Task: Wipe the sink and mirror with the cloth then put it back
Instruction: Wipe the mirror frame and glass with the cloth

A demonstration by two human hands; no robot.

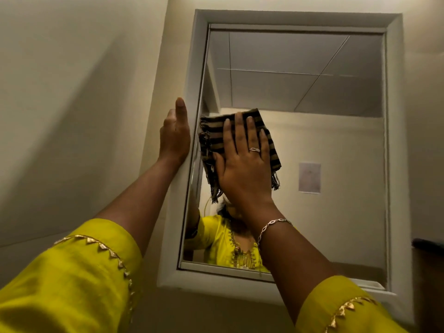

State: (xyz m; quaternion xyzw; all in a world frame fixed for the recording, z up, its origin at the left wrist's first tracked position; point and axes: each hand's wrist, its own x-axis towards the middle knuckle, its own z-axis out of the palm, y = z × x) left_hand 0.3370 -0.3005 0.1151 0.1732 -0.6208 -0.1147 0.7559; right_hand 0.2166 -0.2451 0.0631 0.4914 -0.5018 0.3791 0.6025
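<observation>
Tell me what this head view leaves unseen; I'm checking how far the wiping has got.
- Sink: out of frame, below the bottom edge.
- Mirror glass under the striped cloth: covered by the cloth and the right hand.
- Streaks or smears on the glass: too faint to judge.
- Left hand palm: turned against the mirror frame.

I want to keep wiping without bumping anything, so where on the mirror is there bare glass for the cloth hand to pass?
Bare glass lies right of the cloth, out to the frame's right side, and above it to the top edge. The left strip is crowded: the right hand presses the cloth there, and the left hand rests on the frame.
</observation>
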